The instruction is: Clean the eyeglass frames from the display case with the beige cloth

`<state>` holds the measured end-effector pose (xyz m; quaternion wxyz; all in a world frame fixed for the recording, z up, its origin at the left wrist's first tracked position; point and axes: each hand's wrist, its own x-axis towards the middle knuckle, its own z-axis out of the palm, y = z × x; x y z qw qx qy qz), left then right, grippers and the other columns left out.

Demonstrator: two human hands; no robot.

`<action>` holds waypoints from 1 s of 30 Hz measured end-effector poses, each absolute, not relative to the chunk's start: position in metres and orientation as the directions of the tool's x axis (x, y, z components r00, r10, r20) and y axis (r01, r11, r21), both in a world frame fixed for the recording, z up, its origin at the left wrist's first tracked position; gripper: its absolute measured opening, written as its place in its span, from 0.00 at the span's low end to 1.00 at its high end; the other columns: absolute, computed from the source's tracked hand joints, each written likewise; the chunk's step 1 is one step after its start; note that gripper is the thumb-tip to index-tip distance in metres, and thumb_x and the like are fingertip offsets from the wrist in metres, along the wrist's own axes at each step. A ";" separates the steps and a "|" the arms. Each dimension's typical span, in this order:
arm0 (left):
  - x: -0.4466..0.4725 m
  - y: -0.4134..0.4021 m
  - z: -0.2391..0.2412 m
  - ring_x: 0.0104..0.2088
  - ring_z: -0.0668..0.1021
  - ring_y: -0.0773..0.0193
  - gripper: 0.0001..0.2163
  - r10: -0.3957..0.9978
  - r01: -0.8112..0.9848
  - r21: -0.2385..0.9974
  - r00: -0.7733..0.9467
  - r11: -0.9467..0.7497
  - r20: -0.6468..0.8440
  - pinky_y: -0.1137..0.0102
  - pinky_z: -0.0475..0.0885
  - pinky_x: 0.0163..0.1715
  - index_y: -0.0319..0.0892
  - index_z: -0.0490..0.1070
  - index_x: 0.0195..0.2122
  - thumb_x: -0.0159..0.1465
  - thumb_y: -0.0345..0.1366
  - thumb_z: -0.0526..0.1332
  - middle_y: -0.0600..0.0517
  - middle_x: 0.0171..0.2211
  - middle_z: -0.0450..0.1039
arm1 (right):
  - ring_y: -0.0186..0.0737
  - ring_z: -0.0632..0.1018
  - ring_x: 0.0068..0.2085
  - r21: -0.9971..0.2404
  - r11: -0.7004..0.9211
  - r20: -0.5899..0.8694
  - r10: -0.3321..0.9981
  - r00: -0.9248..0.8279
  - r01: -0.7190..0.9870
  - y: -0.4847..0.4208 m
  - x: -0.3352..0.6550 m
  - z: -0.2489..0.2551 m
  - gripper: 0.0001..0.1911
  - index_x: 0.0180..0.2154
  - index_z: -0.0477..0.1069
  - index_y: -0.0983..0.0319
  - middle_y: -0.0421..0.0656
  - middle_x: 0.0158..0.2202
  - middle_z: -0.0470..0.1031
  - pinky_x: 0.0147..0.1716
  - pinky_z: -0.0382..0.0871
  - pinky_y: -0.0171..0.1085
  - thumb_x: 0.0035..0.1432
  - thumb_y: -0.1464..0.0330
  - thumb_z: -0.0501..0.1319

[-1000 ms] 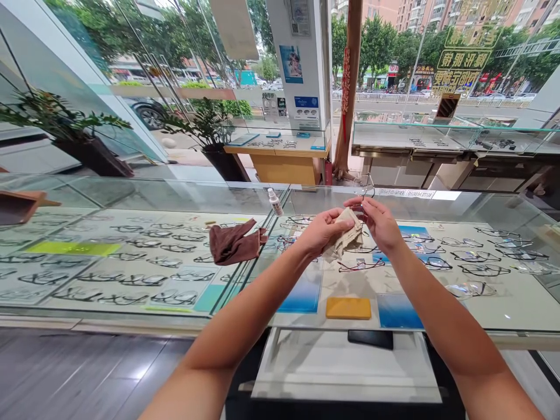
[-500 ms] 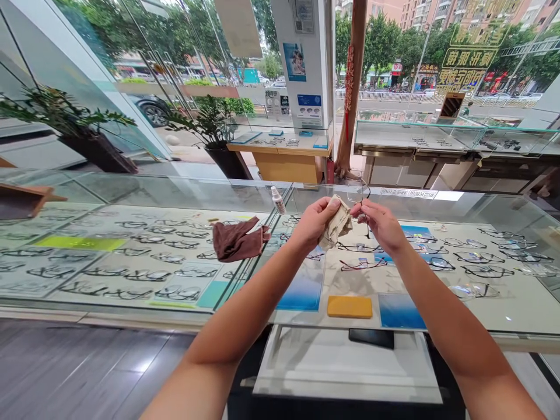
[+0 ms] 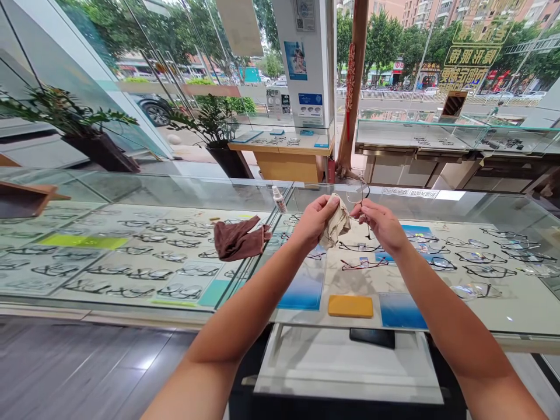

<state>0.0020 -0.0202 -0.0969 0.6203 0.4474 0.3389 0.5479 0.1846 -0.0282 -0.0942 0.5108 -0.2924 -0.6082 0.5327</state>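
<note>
Over the glass display counter (image 3: 144,192), my left hand (image 3: 312,221) pinches a beige cleaning cloth (image 3: 336,226) against one lens of a thin-framed pair of glasses (image 3: 361,195). My right hand (image 3: 382,226) grips the same glasses by the frame, fingers closed. Both hands hover above the counter top, close together.
A brown cloth (image 3: 238,238) and a small white spray bottle (image 3: 279,200) lie on the glass to the left. Several glasses frames sit inside the case below, with a yellow pad (image 3: 350,306). An open white drawer (image 3: 345,364) juts toward me. Potted plants (image 3: 74,125) stand behind.
Both hands rose slightly with the glasses and cloth. The cloth is now bunched tighter against the lens.
</note>
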 end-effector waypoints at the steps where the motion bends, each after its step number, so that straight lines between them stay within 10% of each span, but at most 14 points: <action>1: 0.002 -0.020 -0.097 0.21 0.73 0.71 0.33 0.982 -0.380 0.925 0.182 0.020 0.054 0.75 0.71 0.22 0.41 0.67 0.33 0.41 0.59 0.80 0.59 0.22 0.72 | 0.39 0.69 0.40 -0.947 0.247 0.301 0.909 -0.290 -0.207 -0.028 0.185 -0.093 0.12 0.32 0.81 0.58 0.42 0.38 0.72 0.41 0.62 0.39 0.59 0.59 0.64; 30: 0.007 -0.027 -0.099 0.24 0.75 0.72 0.29 0.950 -0.322 0.937 0.311 0.134 -0.029 0.75 0.72 0.25 0.38 0.72 0.31 0.43 0.55 0.81 0.56 0.25 0.76 | 0.38 0.72 0.43 -0.927 0.353 0.374 0.897 -0.234 -0.130 -0.021 0.185 -0.106 0.18 0.39 0.81 0.57 0.42 0.43 0.76 0.47 0.68 0.38 0.62 0.50 0.65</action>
